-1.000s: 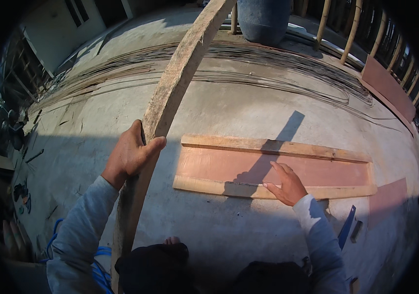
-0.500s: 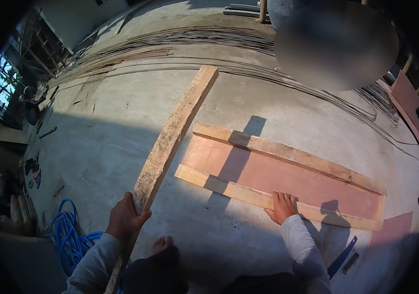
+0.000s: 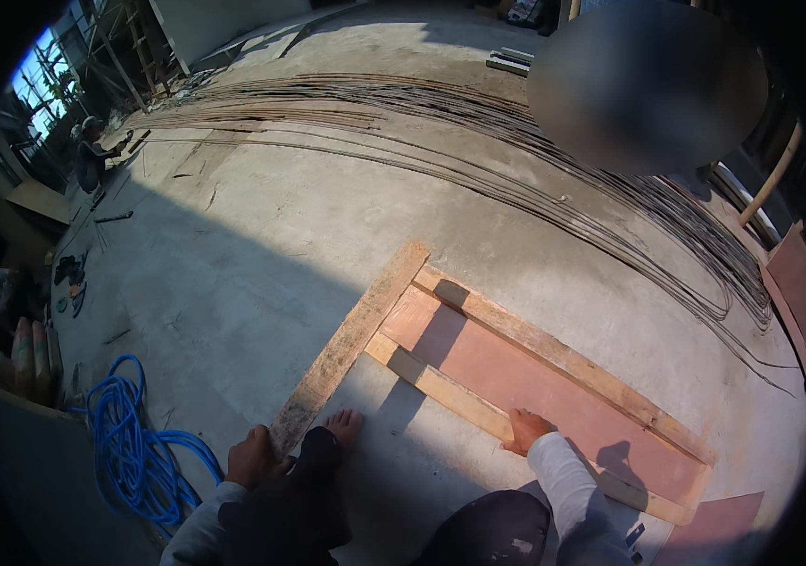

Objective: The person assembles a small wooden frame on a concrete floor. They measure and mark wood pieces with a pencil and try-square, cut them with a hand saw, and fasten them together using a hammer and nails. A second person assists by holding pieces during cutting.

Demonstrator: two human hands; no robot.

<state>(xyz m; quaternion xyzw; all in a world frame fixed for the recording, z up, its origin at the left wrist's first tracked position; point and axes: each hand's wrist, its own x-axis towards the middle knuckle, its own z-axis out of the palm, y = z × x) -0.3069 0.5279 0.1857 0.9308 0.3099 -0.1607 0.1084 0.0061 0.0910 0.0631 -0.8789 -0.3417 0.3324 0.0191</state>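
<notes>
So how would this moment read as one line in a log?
left hand: on near end of long plank, flat on floor | right hand: pressing near rail of reddish panel | blue hose at left

A long weathered wooden plank [image 3: 351,344] lies flat on the concrete floor, its side against a reddish board panel [image 3: 544,391] framed by pale battens.
</notes>
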